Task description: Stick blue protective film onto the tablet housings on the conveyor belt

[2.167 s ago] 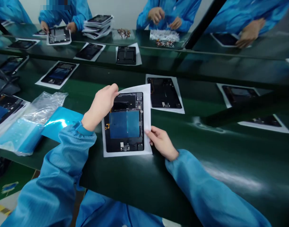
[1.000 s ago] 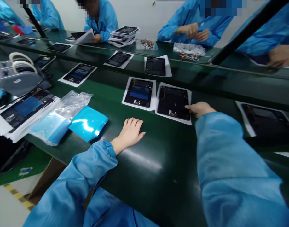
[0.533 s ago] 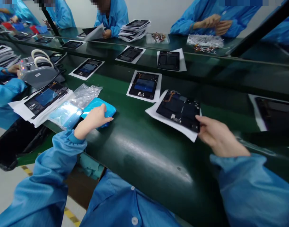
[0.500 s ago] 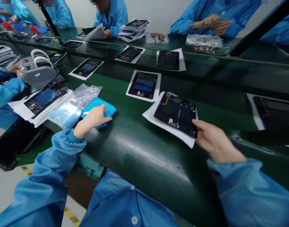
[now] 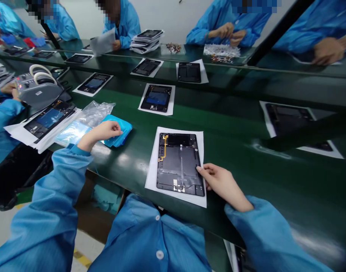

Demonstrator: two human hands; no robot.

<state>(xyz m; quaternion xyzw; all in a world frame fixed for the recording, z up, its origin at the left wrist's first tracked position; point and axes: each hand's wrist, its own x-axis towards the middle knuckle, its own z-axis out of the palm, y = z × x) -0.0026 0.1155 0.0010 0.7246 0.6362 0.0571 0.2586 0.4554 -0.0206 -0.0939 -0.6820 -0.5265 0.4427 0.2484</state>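
In front of me an open-backed tablet (image 5: 180,162) lies on a white paper sheet (image 5: 153,172) on the green table. It has a black inside and a yellow-orange flex cable at its upper left. My right hand (image 5: 222,183) grips its right edge, thumb on top and fingers at the side, partly hidden. To the left, my left hand (image 5: 103,132) is over a stack of blue film (image 5: 124,130), fingertips curled together. Whether a sheet is pinched there cannot be made out. Clear plastic bags (image 5: 95,113) lie beside the stack.
Another tablet on papers (image 5: 49,117) lies at left, near a grey machine (image 5: 38,90) with a co-worker's hands on it. More tablets (image 5: 156,98) lie on paper further back. A dark post (image 5: 303,128) crosses the right side. Co-workers sit across the table.
My right hand has brought the tablet and its paper left and closer, now flat on the table. My left hand's fingers have curled together over the blue film.
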